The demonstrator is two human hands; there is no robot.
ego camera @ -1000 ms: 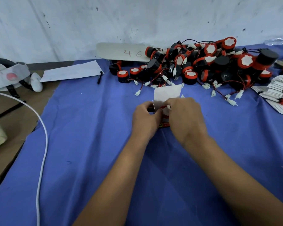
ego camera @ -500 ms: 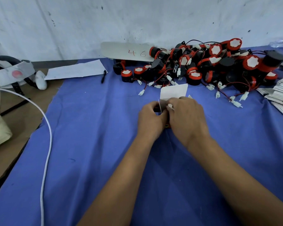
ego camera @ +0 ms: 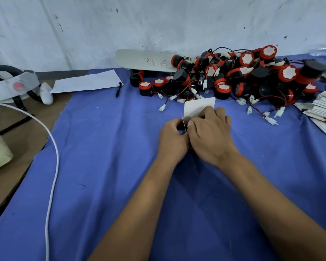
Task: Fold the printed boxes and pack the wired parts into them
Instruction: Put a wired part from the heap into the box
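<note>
A small printed box (ego camera: 196, 108) sits between my two hands at the middle of the blue cloth; its white flap stands up behind my fingers. My left hand (ego camera: 172, 139) grips the box's left side, with a thin flap edge showing at its thumb. My right hand (ego camera: 212, 134) curls over the box from the right and pinches it. Most of the box is hidden under my hands. A heap of black and red wired parts (ego camera: 233, 78) with white connectors lies along the back. Flat printed boxes (ego camera: 324, 113) are stacked at the right edge.
A blue cloth (ego camera: 102, 166) covers the table. A white card marked 46 (ego camera: 147, 61) leans at the wall, a paper sheet (ego camera: 87, 81) and black pen (ego camera: 118, 89) lie back left. A white cable (ego camera: 52, 166) runs down the left side beside a headset (ego camera: 11, 85).
My hands stay on the box and have closed in over it, so the red printed side seen earlier is now hidden. The view has shifted slightly.
</note>
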